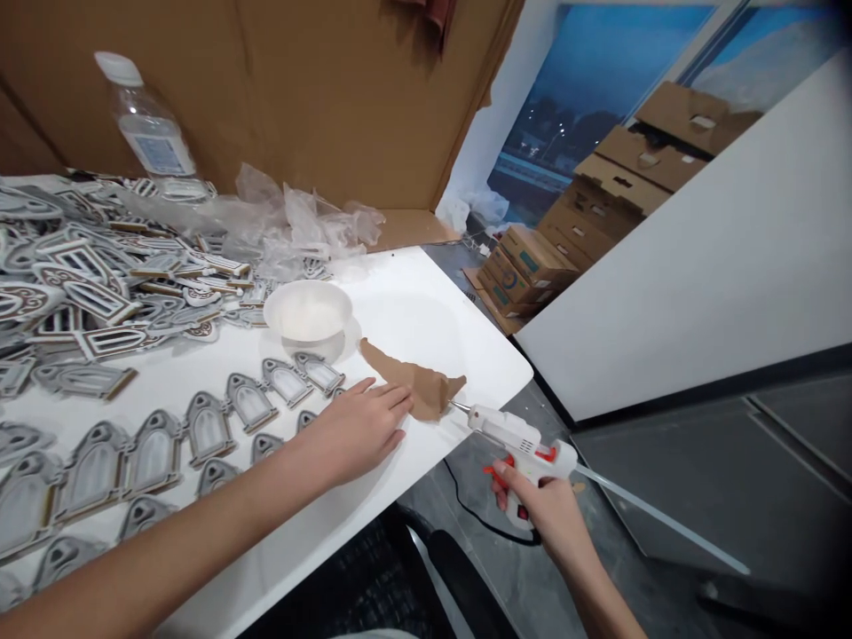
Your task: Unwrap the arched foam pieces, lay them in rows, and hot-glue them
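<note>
My right hand (pixel 532 497) is wrapped round the grip of a white hot glue gun (pixel 499 424) with a red trigger. A long clear glue stick (pixel 666 519) juts from its back end. The metal nozzle meets the right side of a torn piece of brown cardboard (pixel 416 383) near the table's right edge. Flat and outstretched, the fingers of my left hand (pixel 369 429) rest on the left part of that cardboard. Beside my left forearm, several small grey arched window-shaped pieces (pixel 249 401) lie in rows.
A white bowl (pixel 308 312) stands on the white table (pixel 426 293). Further left are a heap of arched pieces (pixel 86 284), crumpled plastic (pixel 286 226) and a clear bottle (pixel 154 142). A chair arm (pixel 466 581) sits below the table edge; stacked boxes (pixel 586 213) are beyond.
</note>
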